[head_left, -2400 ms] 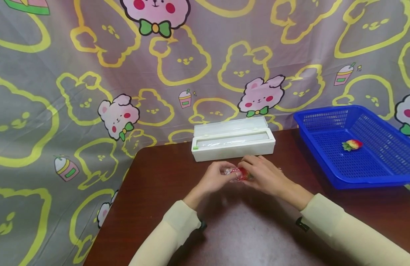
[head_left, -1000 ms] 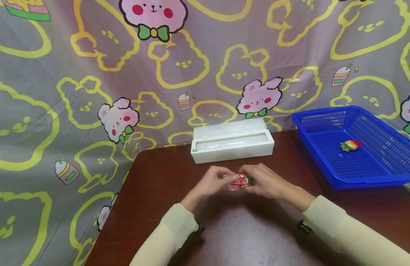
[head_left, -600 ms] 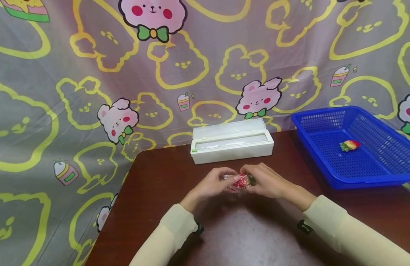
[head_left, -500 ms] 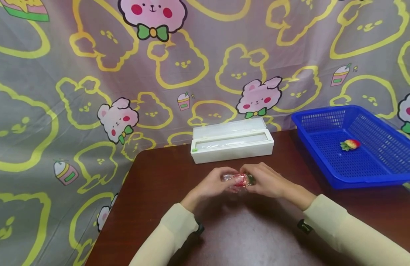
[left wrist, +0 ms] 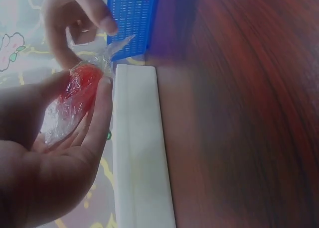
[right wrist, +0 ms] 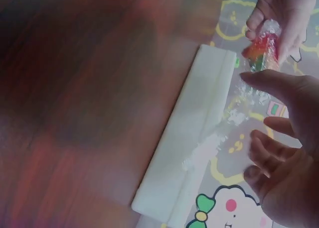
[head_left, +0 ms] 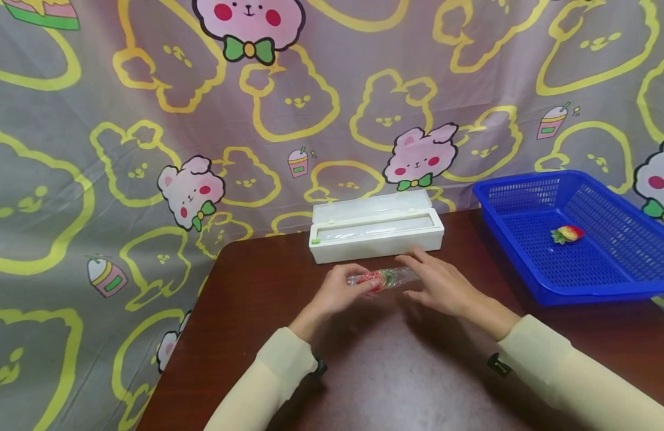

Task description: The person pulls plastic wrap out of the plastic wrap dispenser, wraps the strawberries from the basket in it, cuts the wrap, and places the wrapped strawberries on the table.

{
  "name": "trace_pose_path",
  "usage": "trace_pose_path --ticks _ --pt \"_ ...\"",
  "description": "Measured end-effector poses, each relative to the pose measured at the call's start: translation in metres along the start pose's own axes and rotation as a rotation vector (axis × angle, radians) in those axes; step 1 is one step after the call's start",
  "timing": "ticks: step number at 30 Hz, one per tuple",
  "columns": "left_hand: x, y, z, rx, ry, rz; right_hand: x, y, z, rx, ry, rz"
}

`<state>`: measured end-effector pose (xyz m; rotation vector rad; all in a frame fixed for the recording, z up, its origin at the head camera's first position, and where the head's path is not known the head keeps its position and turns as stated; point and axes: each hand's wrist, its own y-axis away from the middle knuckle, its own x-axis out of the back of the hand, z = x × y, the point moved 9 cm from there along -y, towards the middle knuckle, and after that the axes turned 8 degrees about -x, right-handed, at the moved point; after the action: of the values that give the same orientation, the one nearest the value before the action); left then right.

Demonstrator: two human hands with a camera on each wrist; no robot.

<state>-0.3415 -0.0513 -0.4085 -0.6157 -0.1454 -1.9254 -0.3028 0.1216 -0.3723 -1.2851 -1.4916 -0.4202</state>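
A red strawberry (head_left: 369,279) with green leaves is wrapped in clear plastic film. My left hand (head_left: 334,293) grips it between thumb and fingers above the table, as the left wrist view also shows around the red fruit (left wrist: 84,83). Past the leaves, a loose tail of film (head_left: 403,276) stretches toward my right hand (head_left: 445,288). That hand's thumb and fingers are spread apart beside the tail; in the right wrist view the crinkled film (right wrist: 234,116) hangs by the thumb. Behind both hands stands a white film dispenser box (head_left: 377,244), its lid raised.
A blue plastic basket (head_left: 547,287) sits at the right on the brown table (head_left: 256,317), with another strawberry (head_left: 569,234) lying inside it unwrapped. A patterned cloth (head_left: 332,90) hangs behind the table's back edge.
My right hand has let go of the leafy end and spread its fingers, moving slightly right. My left hand has shifted a little left and away with the strawberry, exposing the film tail.
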Motion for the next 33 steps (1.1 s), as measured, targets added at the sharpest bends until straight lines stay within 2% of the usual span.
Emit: trace_pose_path --ticks 2,4,8,12,16,19,24,28,33 --pt "0.000 0.000 0.000 -0.002 -0.019 0.002 -0.006 0.001 0.001 -0.018 -0.034 -0.042" --pt "-0.002 0.000 0.000 -0.002 0.006 -0.018 -0.011 0.001 0.001 -0.022 -0.060 -0.064" --pt "-0.007 0.000 0.001 -0.002 0.037 -0.069 -0.014 0.000 0.001 -0.017 -0.101 -0.056" --pt "-0.009 0.001 0.004 -0.012 0.029 -0.121 -0.013 -0.002 0.000 0.026 -0.205 -0.061" --pt "-0.013 0.002 0.005 -0.014 0.112 -0.173 -0.014 -0.003 -0.003 0.070 -0.334 -0.103" --pt "-0.014 0.003 0.006 -0.017 0.154 -0.186 -0.015 -0.003 -0.004 0.067 -0.399 -0.136" --pt "-0.015 0.003 0.008 -0.021 0.158 -0.185 -0.017 -0.002 -0.006 0.056 -0.450 -0.163" --pt "-0.017 0.003 0.008 -0.020 0.154 -0.186 -0.019 -0.001 -0.005 0.044 -0.434 -0.168" --pt "-0.020 0.003 0.008 -0.015 0.167 -0.198 -0.023 0.000 -0.005 0.038 -0.448 -0.217"
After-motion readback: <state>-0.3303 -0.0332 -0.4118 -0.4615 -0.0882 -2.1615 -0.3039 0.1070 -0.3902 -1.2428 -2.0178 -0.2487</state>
